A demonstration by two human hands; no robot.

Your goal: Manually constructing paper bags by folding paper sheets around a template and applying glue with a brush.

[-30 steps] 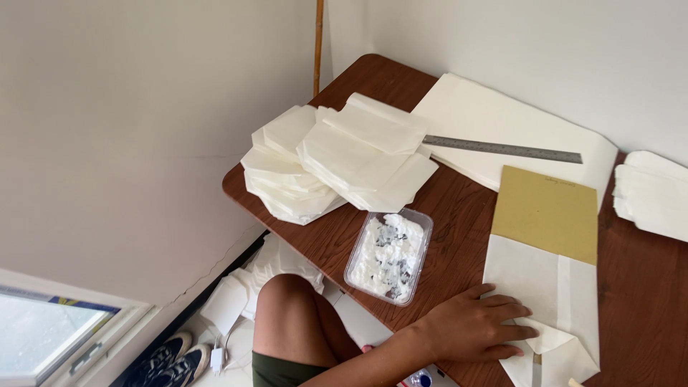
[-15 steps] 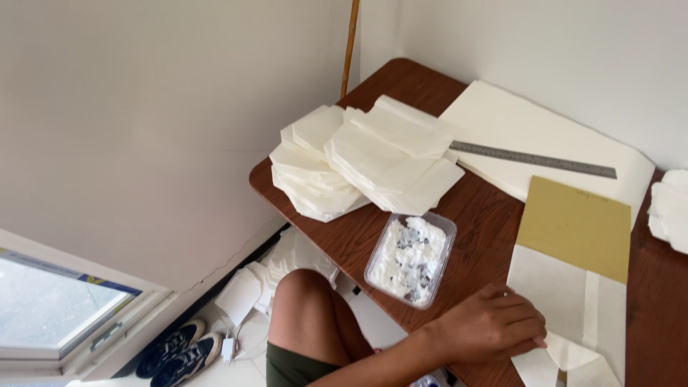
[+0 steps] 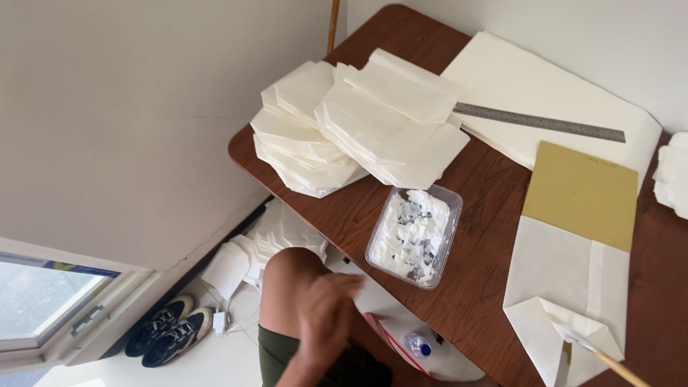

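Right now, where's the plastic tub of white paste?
In the head view, the clear plastic tub of white paste sits near the table's front edge, just below the stacks of folded white paper and left of the tan card.

Steel ruler (image 3: 539,122) on large paper sheets (image 3: 530,86); dark shoes (image 3: 166,334) on floor; window (image 3: 39,301) at left.

The table (image 3: 494,215) is dark reddish-brown wood. The paper bags (image 3: 358,122) are cream, the cardboard (image 3: 580,193) mustard. The tub (image 3: 416,233) holds white paste flecked grey; the ruler (image 3: 537,122) is grey.
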